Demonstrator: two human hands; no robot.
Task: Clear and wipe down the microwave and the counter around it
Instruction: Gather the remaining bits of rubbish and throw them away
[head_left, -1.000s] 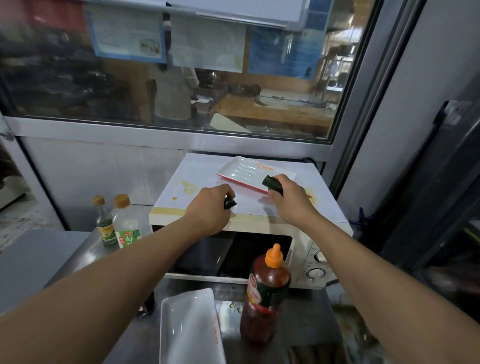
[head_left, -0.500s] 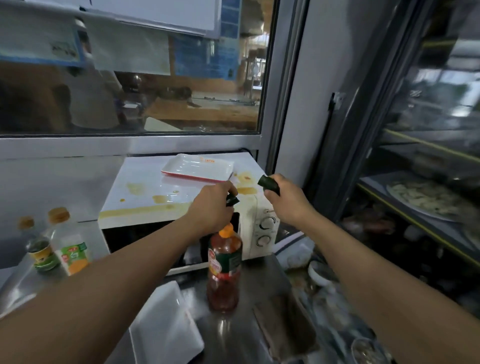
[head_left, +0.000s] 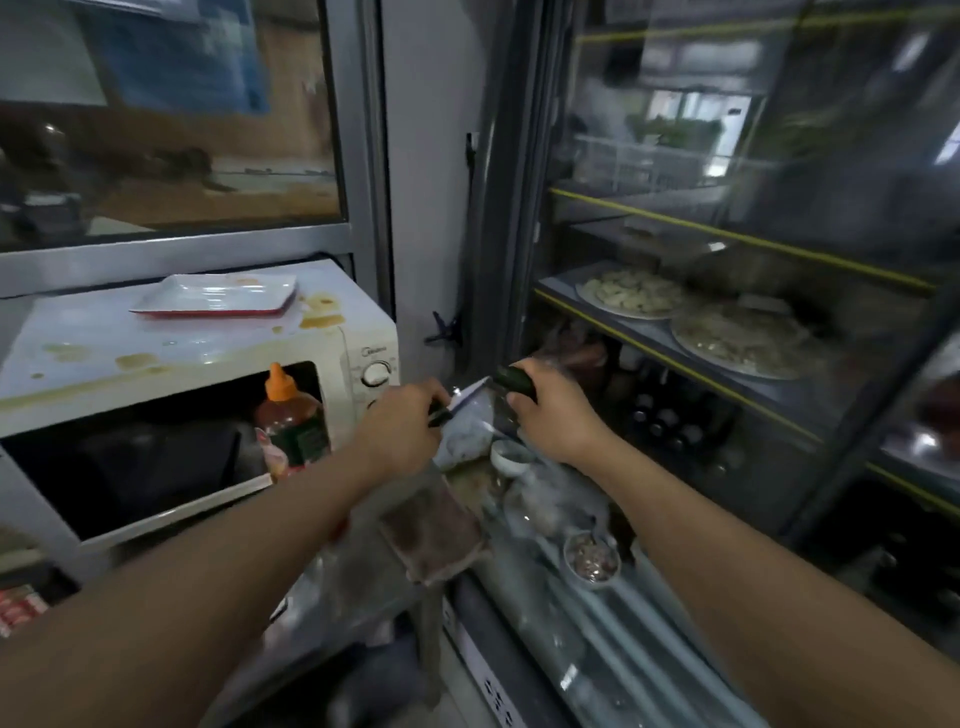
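Step in hand: the person is clearing, judging by the small things both hands are carrying out to the right of the white, sauce-stained microwave oven (head_left: 197, 358), over the cluttered gap beside it.
Left hand (head_left: 400, 431): its fingers are curling round a small dark object with a pale flat piece at its tip; what it is cannot be told.
Right hand (head_left: 550, 410): its fingers are wrapping round a small dark green, rounded object (head_left: 514, 382).
Task's things: the microwave oven is sitting at the left on the steel counter (head_left: 363, 577), its top streaked with brown spills; a white rectangular tray with a red rim (head_left: 218, 296) is lying on top; an orange-capped red sauce bottle (head_left: 291, 415) is standing in front of its door.
Next move: probably setting both small things down somewhere off the counter, then lifting the tray before wiping.
Surface: a brown rag (head_left: 431, 530) is lying on the counter's edge, small bowls beside it.
Room: a glass-fronted cabinet (head_left: 727, 260) with plates of food is standing at the right.
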